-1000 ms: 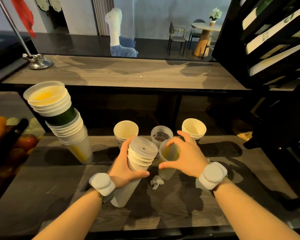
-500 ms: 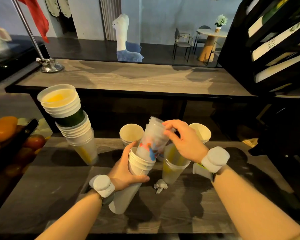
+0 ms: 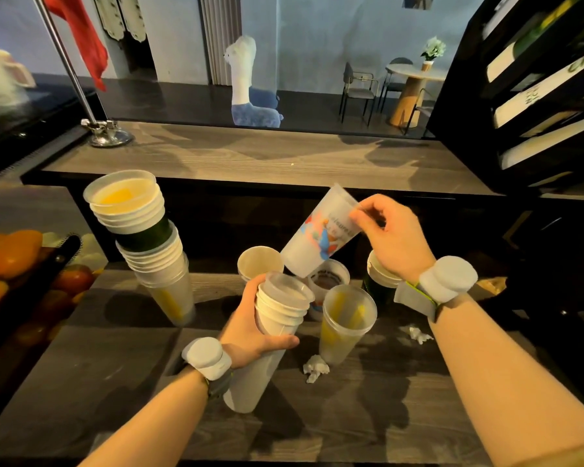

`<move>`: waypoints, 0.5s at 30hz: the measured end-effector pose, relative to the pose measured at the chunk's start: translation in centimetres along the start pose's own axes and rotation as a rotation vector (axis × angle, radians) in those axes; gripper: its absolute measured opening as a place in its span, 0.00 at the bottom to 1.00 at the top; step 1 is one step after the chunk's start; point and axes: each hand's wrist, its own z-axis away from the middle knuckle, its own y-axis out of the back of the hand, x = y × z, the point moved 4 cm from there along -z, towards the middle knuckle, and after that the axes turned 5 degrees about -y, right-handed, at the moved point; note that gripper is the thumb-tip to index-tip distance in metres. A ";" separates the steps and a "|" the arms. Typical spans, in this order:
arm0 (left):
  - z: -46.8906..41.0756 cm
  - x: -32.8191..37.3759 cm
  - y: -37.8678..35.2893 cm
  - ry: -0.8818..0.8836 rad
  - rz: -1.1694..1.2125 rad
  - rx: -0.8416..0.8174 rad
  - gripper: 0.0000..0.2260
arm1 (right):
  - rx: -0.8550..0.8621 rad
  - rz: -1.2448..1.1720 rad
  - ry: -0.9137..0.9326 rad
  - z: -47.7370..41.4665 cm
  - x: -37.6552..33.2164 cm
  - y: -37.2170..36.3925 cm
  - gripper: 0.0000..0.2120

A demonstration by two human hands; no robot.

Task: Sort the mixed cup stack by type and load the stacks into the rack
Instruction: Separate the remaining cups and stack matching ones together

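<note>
My left hand (image 3: pixel 253 326) grips a tilted stack of white cups (image 3: pixel 272 335) whose bottom end rests on the counter. My right hand (image 3: pixel 393 235) pinches the rim of a frosted plastic cup with a coloured print (image 3: pixel 319 235), held tilted in the air just above that stack and free of it. A tall mixed cup stack (image 3: pixel 145 241) leans at the left. On the counter behind stand a paper cup (image 3: pixel 258 262), a printed plastic cup (image 3: pixel 329 281), a clear cup with yellow stripes (image 3: pixel 346 320) and a white and green cup (image 3: pixel 380 279).
A black rack with slanted slots holding cup stacks (image 3: pixel 533 96) rises at the right. Fruit in a basket (image 3: pixel 17 264) lies at the left edge. Two crumpled paper scraps (image 3: pixel 315 367) lie on the wooden counter (image 3: pixel 115 382). A raised bar top (image 3: pixel 250 156) runs behind.
My right hand pulled the printed frosted cup out of the top of the stack in my left hand and lifted it up and to the right.
</note>
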 end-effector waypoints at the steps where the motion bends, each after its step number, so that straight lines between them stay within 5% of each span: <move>1: 0.0 0.0 0.1 0.005 0.000 0.003 0.48 | -0.061 -0.011 0.013 0.3 -0.3 -0.5 0.03; 10: 0.0 0.6 0.2 -0.005 -0.003 0.009 0.48 | -0.646 0.047 0.078 4.2 -1.5 -6.8 0.08; 15: 0.2 0.7 0.5 -0.026 -0.016 0.009 0.51 | -0.689 0.092 0.141 5.0 -1.3 -7.7 0.12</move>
